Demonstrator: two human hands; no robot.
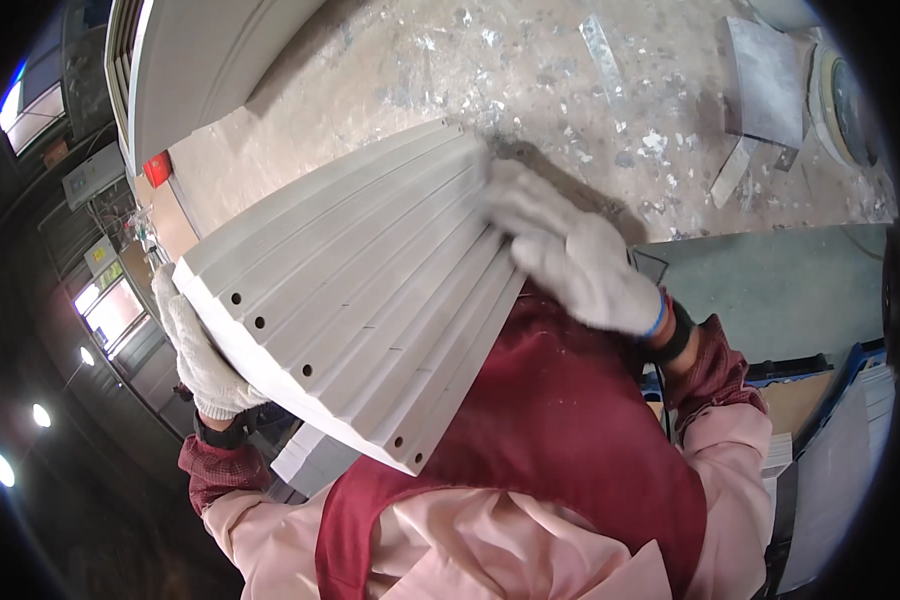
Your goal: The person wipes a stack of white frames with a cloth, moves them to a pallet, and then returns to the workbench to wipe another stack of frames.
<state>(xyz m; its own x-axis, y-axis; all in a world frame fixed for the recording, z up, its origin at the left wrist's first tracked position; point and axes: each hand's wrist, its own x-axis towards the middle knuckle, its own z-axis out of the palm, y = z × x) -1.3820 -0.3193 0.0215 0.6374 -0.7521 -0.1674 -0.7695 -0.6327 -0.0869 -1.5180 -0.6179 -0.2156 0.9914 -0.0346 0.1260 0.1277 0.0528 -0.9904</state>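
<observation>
A pale grey ridged panel (345, 265) lies tilted in front of my body, with several round dark holes along its near left end. My left hand (202, 352), in a white knitted glove, is wrapped against that end and holds it. At the opposite end is my right hand (585, 262), also gloved in white with a blue cuff edge. Its fingers are smeared by motion at the panel's far right edge, so their grip cannot be made out.
Beyond the panel stretches a worn, paint-spotted work surface (400, 75). Large curved pale sheets (205, 70) stand at the far left, near a small red object (157, 169). A grey metal plate (765, 85) and a round rimmed object (838, 105) are at the far right. Pale sheets (840, 480) stand lower right.
</observation>
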